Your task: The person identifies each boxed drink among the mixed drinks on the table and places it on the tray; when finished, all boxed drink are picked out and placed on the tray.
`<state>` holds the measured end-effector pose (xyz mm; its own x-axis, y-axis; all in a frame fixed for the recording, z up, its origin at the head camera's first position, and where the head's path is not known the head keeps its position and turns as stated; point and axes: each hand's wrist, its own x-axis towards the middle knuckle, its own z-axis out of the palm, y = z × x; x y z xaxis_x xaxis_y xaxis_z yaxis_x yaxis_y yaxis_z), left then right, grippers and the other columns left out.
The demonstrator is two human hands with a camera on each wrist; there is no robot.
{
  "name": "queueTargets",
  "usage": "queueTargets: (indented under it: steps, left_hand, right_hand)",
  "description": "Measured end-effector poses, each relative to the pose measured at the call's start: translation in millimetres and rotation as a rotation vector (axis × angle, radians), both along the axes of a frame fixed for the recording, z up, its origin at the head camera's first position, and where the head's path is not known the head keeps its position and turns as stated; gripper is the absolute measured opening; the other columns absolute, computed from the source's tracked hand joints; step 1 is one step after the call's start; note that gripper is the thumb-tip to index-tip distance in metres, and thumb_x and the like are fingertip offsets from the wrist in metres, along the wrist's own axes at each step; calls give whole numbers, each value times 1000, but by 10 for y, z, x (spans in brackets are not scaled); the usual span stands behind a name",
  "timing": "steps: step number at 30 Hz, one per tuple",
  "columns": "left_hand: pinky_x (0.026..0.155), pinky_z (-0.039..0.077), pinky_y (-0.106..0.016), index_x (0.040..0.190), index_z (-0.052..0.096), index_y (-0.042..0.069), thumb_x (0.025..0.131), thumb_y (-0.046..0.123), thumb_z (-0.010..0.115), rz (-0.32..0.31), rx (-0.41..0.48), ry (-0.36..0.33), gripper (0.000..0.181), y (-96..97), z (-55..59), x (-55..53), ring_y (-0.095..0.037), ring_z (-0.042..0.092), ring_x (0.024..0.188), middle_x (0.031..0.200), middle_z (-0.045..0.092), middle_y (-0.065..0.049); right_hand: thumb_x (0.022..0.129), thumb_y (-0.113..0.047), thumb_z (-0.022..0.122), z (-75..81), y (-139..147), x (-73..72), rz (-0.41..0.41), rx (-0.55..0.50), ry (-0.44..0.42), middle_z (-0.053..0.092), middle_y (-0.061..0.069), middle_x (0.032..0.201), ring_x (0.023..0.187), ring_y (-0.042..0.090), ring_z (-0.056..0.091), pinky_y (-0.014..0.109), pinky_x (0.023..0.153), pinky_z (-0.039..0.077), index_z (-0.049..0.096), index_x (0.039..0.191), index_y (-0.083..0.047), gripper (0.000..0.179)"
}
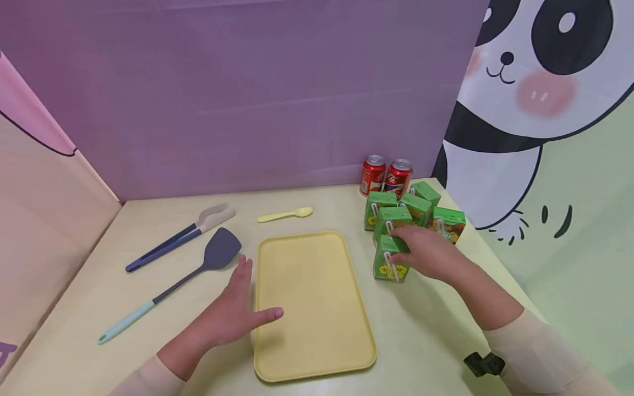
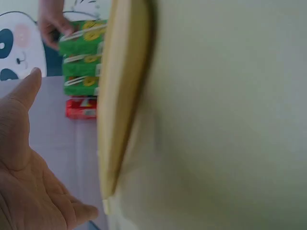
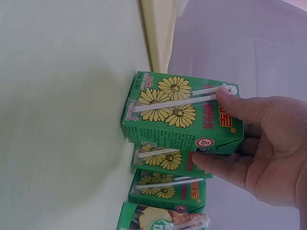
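Note:
My right hand (image 1: pixel 432 254) grips the nearest green drink carton (image 1: pixel 391 273), which has yellow flowers and a white straw on its front. In the right wrist view, the thumb presses the front of this carton (image 3: pixel 168 125) near its top, and the other fingers lie along its side and back. The carton stands upright, in front of several more green cartons (image 1: pixel 392 215). My left hand (image 1: pixel 231 314) is spread with thumb and fingers apart at the left edge of a yellow tray (image 1: pixel 314 308). It holds nothing; whether it touches the tray I cannot tell.
Two red cans (image 1: pixel 373 175) stand behind the cartons at the back right. A brown-and-green carton (image 1: pixel 448 223) is near the right edge. Left of the tray lie a spatula (image 1: pixel 222 250) and tongs (image 1: pixel 180 239). Behind it is a small yellow spoon (image 1: pixel 284 214).

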<state>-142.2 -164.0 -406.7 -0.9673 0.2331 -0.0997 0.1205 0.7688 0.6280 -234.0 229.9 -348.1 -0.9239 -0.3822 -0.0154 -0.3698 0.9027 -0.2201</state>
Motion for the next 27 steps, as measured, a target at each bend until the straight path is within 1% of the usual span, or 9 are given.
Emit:
queueTargets:
  steps: [3, 5, 7, 10, 13, 16, 19, 22, 27]
  left_hand:
    - [120, 18, -53, 158, -4, 8, 71, 74, 69, 7, -12, -71, 131, -32, -81, 115, -29, 8, 152, 166, -3, -10]
    - [119, 21, -53, 158, 2, 6, 69, 74, 71, -6, -29, -98, 132, -56, -104, 198, -30, 12, 151, 165, 6, -14]
    - [117, 24, -54, 157, 8, 3, 65, 75, 73, -34, -47, -110, 134, -68, -117, 281, -33, 15, 151, 164, 11, -18]
    - [114, 30, -55, 156, 13, 0, 60, 78, 74, -91, -87, -114, 139, -65, -145, 382, -35, 16, 150, 163, 14, -22]
    - [112, 33, -55, 157, 10, 0, 55, 81, 74, -140, -140, -109, 145, -49, -197, 445, -33, 13, 151, 164, 11, -19]
    - [112, 33, -55, 156, 10, 0, 54, 79, 76, -172, -177, -77, 146, -40, -255, 464, -33, 11, 152, 164, 11, -17]
    - [112, 34, -54, 156, 11, -1, 53, 78, 78, -174, -194, -48, 145, -33, -298, 457, -33, 12, 151, 164, 13, -17]
    - [112, 34, -55, 156, 13, -1, 53, 78, 78, -169, -206, -33, 145, -27, -305, 453, -33, 14, 151, 164, 15, -17]
    - [113, 32, -55, 156, 14, 0, 54, 78, 78, -163, -218, -33, 144, -6, -278, 428, -32, 15, 151, 164, 15, -16]
  right_hand:
    - [87, -35, 75, 52, -49, -39, 14, -14, 22, 64, 15, 126, 115, 34, 60, 55, 96, 48, 59, 131, -3, 56]
    - [87, -37, 74, 98, -109, -62, 14, -25, 30, 64, 14, 128, 117, 33, 59, 55, 96, 48, 59, 132, -5, 57]
    - [88, -38, 73, 156, -189, -81, 11, -33, 30, 62, 14, 130, 119, 33, 58, 55, 97, 47, 59, 133, -7, 57]
    - [88, -39, 73, 249, -350, -121, 15, -47, 36, 62, 11, 131, 119, 31, 57, 54, 98, 47, 58, 134, -10, 56]
    - [87, -38, 73, 323, -557, -191, 39, -79, 50, 63, 8, 127, 114, 27, 58, 51, 97, 48, 59, 132, -13, 53]
    - [88, -38, 73, 362, -793, -290, 77, -115, 57, 63, 5, 124, 110, 24, 58, 47, 96, 49, 60, 130, -14, 51]
    - [88, -39, 72, 355, -1026, -395, 119, -144, 57, 63, 4, 122, 108, 22, 58, 44, 95, 48, 60, 129, -14, 49]
    - [89, -40, 71, 297, -1254, -498, 155, -156, 50, 63, 3, 121, 107, 21, 58, 42, 94, 48, 60, 129, -14, 49]
    - [91, -40, 70, 155, -1587, -652, 205, -159, 29, 62, 3, 121, 106, 20, 58, 40, 94, 48, 59, 130, -12, 49]
